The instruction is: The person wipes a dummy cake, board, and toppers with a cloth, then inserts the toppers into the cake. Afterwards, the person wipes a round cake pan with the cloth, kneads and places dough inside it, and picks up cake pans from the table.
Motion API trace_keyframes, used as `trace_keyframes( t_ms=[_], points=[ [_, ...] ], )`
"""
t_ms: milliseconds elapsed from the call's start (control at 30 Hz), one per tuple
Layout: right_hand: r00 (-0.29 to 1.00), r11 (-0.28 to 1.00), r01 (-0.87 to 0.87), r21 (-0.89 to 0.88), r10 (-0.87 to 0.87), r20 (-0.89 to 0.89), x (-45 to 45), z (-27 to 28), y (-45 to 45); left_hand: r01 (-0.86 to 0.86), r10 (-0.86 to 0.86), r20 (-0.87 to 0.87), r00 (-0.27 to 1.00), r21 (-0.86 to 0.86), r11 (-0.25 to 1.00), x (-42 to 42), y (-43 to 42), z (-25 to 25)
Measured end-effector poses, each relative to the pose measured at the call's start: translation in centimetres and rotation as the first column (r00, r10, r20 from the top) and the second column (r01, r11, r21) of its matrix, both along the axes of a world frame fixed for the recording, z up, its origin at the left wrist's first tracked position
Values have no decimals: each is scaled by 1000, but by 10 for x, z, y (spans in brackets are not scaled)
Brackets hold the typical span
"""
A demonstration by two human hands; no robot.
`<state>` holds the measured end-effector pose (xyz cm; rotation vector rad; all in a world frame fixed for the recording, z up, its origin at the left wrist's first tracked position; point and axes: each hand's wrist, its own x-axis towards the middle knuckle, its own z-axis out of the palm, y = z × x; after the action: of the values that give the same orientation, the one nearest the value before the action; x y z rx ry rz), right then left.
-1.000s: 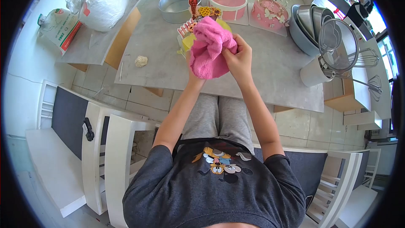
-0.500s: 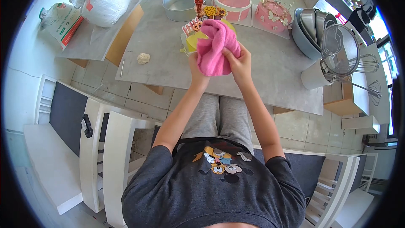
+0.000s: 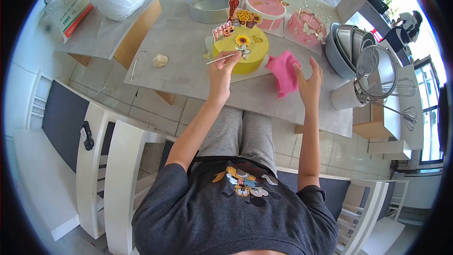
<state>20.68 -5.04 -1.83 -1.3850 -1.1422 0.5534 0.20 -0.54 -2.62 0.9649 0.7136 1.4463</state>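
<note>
My left hand (image 3: 221, 78) pinches a thin white stick with a silver star-shaped end (image 3: 243, 50) over the near side of a round yellow cake (image 3: 258, 55). The stick's other end points left, beyond the fingers. Sunflower decorations (image 3: 243, 16) and a small picket-fence piece (image 3: 222, 31) stand on the cake. To its right, a crumpled pink cloth (image 3: 284, 73) is at the table surface. My right hand (image 3: 310, 83) is open just right of the cloth, thumb and fingers apart; whether the thumb still touches it, I cannot tell.
Behind are a round metal cake tin (image 3: 211, 5) and two pink cakes (image 3: 265, 5). Stacked bowls (image 3: 340, 49) and a white container (image 3: 346, 95) with whisks and a sieve stand right. A pale lump (image 3: 160, 61) lies left. A person (image 3: 406, 28) is at far right.
The pink cloth has left both hands and gone down to the right. My left hand now holds the star-ended stick; my right hand has opened and moved right.
</note>
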Motion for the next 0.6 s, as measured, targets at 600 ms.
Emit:
trace_keyframes(
  t_ms=[600],
  points=[
    [957,996,-68,-66,83,277,21,9,75,-229,245,-310,919,89,969,-41,41,-58]
  ],
)
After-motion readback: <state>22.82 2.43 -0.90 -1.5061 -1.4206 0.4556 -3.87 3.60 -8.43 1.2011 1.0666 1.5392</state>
